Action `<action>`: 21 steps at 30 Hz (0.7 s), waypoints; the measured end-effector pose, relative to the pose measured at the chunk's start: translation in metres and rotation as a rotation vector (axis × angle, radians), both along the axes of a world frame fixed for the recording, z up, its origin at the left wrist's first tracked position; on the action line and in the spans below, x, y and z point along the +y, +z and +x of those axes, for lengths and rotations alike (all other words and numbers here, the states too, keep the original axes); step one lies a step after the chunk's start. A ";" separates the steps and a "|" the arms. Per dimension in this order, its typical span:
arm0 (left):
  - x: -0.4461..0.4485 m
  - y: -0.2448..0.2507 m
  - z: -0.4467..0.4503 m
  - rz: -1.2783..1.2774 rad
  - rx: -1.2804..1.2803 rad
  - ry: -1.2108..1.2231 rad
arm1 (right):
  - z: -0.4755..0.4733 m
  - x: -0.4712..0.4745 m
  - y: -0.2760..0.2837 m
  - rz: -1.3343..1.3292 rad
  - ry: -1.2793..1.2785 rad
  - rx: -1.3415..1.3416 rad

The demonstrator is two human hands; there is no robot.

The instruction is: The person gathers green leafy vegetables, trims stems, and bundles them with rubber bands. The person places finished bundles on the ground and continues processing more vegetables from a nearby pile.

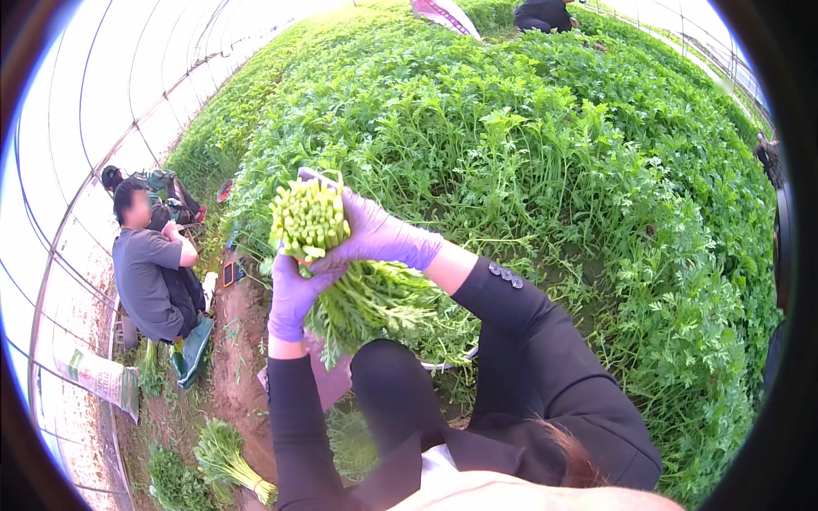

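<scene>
Both of my hands wear purple gloves and grip one thick bundle of leafy green stalks (308,220), its pale cut ends turned up towards me. My left hand (295,297) holds it from below and the left side. Around its right side wraps my right hand (377,233), partly dark with soil. The bundle's leaves (377,306) hang down to the right, over my knee. A tied bundle of the same greens (233,460) lies on the ground at the lower left, beside a darker leafy bundle (176,479).
Dense rows of leafy plants (511,140) fill the front and right. At left, a person in a grey shirt (153,274) sits near a white sack (99,377); another person is behind. A crouching person (543,16) and a pink sack (447,16) are at the far end.
</scene>
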State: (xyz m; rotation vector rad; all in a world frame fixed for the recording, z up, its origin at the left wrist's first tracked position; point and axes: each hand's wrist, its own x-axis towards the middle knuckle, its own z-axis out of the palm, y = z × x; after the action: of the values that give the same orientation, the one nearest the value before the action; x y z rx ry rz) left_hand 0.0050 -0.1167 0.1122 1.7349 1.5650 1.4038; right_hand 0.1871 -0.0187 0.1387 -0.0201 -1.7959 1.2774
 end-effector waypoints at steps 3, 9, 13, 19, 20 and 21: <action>0.007 0.020 0.054 0.169 -0.649 -0.502 | 0.022 0.014 0.007 -0.076 0.104 0.099; 0.083 -0.038 0.098 0.025 -1.259 -0.502 | 0.054 0.015 -0.074 0.305 -0.472 -0.196; 0.101 -0.047 0.114 -0.039 -1.303 -0.323 | 0.046 0.026 -0.108 0.081 -0.392 -0.208; 0.107 -0.073 0.101 -0.099 -1.353 -0.258 | 0.030 0.043 -0.116 -0.489 -0.014 -0.042; 0.104 -0.071 0.096 -0.124 -1.291 -0.261 | 0.029 0.048 -0.115 -0.534 -0.065 -0.058; 0.101 -0.070 0.090 -0.146 -1.227 -0.261 | 0.025 0.054 -0.114 -0.577 -0.111 -0.073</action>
State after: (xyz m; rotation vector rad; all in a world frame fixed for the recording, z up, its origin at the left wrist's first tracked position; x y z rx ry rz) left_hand 0.0951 -0.0162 0.0425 0.6232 0.6823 1.6289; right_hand 0.2118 0.0350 0.0246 -0.4850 -1.4060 1.6857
